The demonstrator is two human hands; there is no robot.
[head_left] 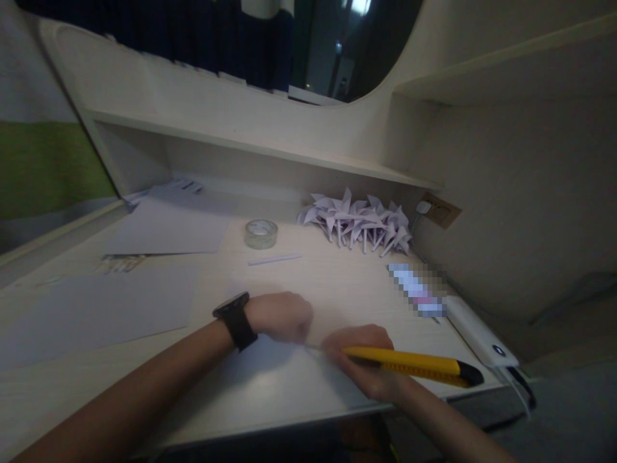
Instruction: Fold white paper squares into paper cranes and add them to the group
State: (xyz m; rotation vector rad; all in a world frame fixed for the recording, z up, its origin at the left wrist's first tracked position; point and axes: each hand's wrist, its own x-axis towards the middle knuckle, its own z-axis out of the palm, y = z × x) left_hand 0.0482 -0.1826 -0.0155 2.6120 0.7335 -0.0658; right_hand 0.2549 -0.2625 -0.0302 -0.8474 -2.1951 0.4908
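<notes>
My right hand (366, 357), near the front of the desk, is closed around a yellow utility knife (409, 362); its black end points right. My left hand (284, 316), wearing a dark watch (236, 319) on the wrist, is closed just left of it. A thin pale strip (314, 348) shows in the gap between both hands; whether it is a stick or the blade I cannot make out. What the left fingers grip is hidden. Beyond the left hand lie a thin rolled paper stick (274, 259) and a roll of clear tape (261, 234).
Several white paper pinwheels (359, 218) are heaped at the back right. A blurred-out phone-like object (417, 290) and a white power strip (479, 333) with cables line the right edge. Paper sheets (168, 222) and small thin pieces (122, 262) lie left, beneath a shelf (260, 149).
</notes>
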